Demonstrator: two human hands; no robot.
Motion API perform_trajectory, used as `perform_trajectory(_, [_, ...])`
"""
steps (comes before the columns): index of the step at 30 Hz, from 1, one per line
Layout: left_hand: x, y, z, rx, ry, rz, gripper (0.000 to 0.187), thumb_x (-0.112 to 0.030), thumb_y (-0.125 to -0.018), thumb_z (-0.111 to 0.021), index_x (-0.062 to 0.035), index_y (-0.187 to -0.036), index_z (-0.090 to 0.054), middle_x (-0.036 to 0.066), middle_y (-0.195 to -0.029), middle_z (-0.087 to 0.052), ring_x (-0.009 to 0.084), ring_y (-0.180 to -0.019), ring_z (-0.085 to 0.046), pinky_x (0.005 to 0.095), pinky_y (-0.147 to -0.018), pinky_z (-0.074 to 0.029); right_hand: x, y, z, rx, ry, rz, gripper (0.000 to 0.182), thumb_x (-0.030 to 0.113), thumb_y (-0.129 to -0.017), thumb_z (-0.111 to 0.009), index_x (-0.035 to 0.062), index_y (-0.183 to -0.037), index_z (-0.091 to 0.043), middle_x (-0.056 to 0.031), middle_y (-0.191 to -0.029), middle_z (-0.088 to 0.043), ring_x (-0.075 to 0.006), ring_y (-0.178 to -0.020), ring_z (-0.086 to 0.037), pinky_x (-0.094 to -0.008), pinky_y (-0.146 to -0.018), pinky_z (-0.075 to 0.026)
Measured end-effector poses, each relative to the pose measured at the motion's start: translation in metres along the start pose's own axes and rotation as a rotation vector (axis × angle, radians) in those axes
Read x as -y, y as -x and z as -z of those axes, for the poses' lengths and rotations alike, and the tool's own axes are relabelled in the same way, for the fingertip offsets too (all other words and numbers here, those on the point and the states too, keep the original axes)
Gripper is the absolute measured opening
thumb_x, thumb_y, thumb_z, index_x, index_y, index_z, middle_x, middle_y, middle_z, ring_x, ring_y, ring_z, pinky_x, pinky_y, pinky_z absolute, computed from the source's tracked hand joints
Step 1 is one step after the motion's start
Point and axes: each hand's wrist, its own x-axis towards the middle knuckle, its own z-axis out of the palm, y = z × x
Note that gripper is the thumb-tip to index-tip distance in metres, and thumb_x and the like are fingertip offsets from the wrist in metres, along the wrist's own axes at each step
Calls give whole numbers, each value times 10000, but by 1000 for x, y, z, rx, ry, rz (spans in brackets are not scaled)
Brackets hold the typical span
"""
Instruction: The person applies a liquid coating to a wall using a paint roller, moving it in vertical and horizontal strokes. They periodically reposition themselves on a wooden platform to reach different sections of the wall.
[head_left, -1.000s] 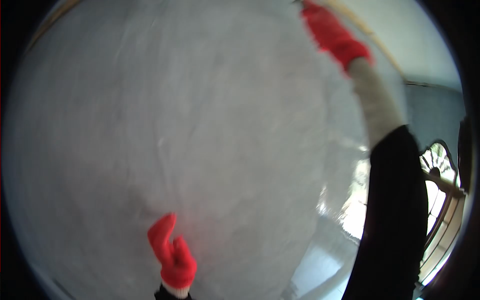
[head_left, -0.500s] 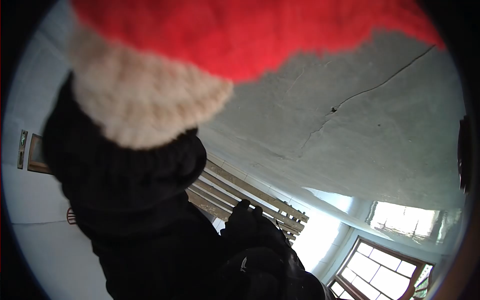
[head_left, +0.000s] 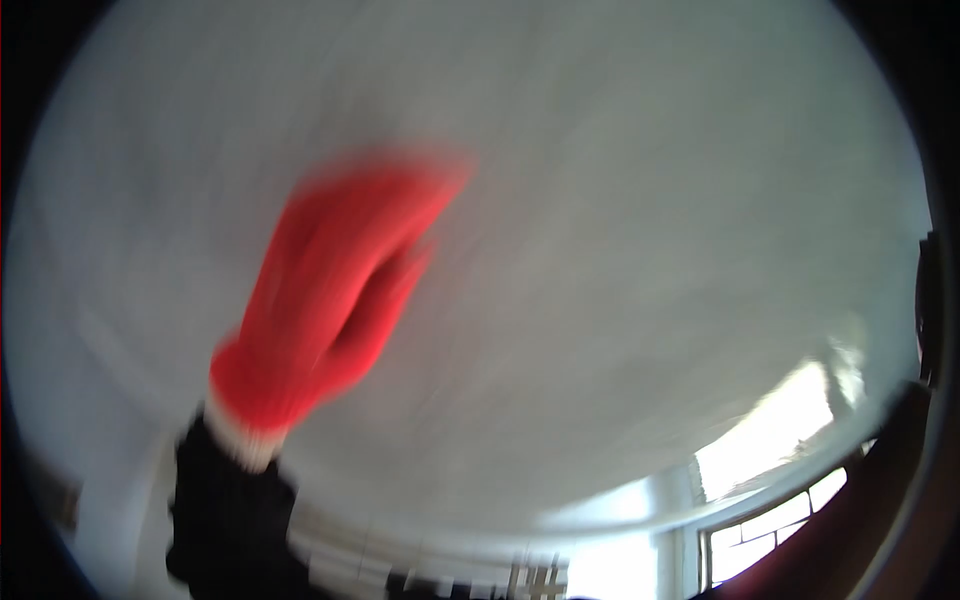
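My left hand (head_left: 325,280), in a red knitted glove with a pale cuff (head_left: 240,437), is raised in front of the large grey surface (head_left: 600,250). A black sleeve (head_left: 230,520) runs down from it to the bottom edge. The fingers lie together and bend toward the right, with a gap between them and the thumb. Motion smears the fingertips, so I cannot tell whether they hold anything. Nothing of my right hand shows.
Light from a window (head_left: 765,545) at the lower right shines off the grey surface. A dark, blurred reddish-brown shape (head_left: 860,520) crosses the lower right corner. Blurred wooden slats (head_left: 540,578) show at the bottom.
My gloved left hand has gone from close before the camera at the top to farther away at left centre. The view has tilted, so the grey surface fills more of it.
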Motion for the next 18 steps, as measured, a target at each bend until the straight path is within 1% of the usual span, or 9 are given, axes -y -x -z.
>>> perform_trajectory(1, [-1, 6, 2, 5, -35, -14, 418, 49, -772, -621, -32, -1180, -582, 119, -1152, -614, 306, -1038, -569, 398, -910, -438, -5, 17, -3, -34, -30, 116, 305, 228, -990, -426, 26, -1182, -549, -127, -774, -581, -171, -719, -597, -313, -722, -530])
perform_trajectory(2, [-6, 6, -1, -30, -30, -18, 381, 95, -773, -594, -4, -1138, -549, 151, -1131, -589, 326, -1018, -556, 401, -900, -436, -43, 6, 0, -400, 68, 233, 320, 264, -968, -442, 70, -1195, -557, -92, -746, -584, -171, -647, -574, -324, -620, -496])
perform_trajectory(3, [-8, 11, -6, -117, 2, 29, 392, 57, -760, -602, -34, -1141, -587, 116, -1122, -620, 312, -1010, -579, 401, -879, -456, -80, -3, 3, -786, 193, 289, 338, 300, -946, -458, 115, -1208, -565, -58, -718, -588, -171, -574, -552, -334, -518, -462])
perform_trajectory(4, [-9, 14, -7, -155, 23, -2, 386, 51, -755, -600, -34, -1131, -586, 116, -1113, -622, 308, -1000, -583, 399, -865, -459, -53, 0, -14, -881, 196, 134, 395, 336, -955, -461, 131, -1285, -530, 9, -678, -502, -67, -513, -421, -246, -453, -401])
perform_trajectory(5, [-8, 16, -7, -174, 33, -15, 379, 45, -750, -598, -34, -1120, -585, 116, -1103, -624, 305, -991, -587, 397, -851, -462, -26, 4, -28, -932, 219, 79, 413, 298, -950, -435, 133, -1324, -491, 20, -659, -459, -65, -494, -391, -245, -429, -369])
perform_trajectory(7, [-10, 17, -6, -195, 13, -56, 378, 32, -745, -601, -38, -1116, -587, 121, -1097, -625, 302, -980, -592, 394, -839, -463, -4, 9, -26, -992, 231, 14, 439, 260, -945, -408, 136, -1363, -452, 31, -641, -417, -63, -475, -362, -243, -406, -336])
perform_trajectory(10, [-10, 25, -2, -203, -23, -71, 368, 2, -738, -608, -43, -1103, -594, 125, -1083, -629, 292, -956, -602, 386, -821, -465, 19, 3, -4, -893, 245, 34, 466, 261, -943, -389, 134, -1391, -412, 34, -630, -395, -64, -495, -368, -240, -431, -347])
perform_trajectory(15, [-2, 19, -4, -190, 11, -110, 345, -32, -728, -619, -49, -1072, -610, 114, -1064, -635, 266, -926, -611, 372, -805, -468, 25, -8, 10, -780, 234, -18, 383, 269, -947, -384, 90, -1267, -493, 42, -629, -386, -54, -517, -373, -232, -447, -341])
perform_trajectory(18, [-4, 21, 2, -91, 91, -105, 411, 16, -747, -576, -26, -1155, -543, 155, -1133, -599, 315, -1006, -571, 421, -855, -437, 30, -14, 13, -790, 229, 15, 330, 271, -944, -391, 89, -1188, -519, 44, -628, -381, -50, -513, -370, -230, -444, -335])
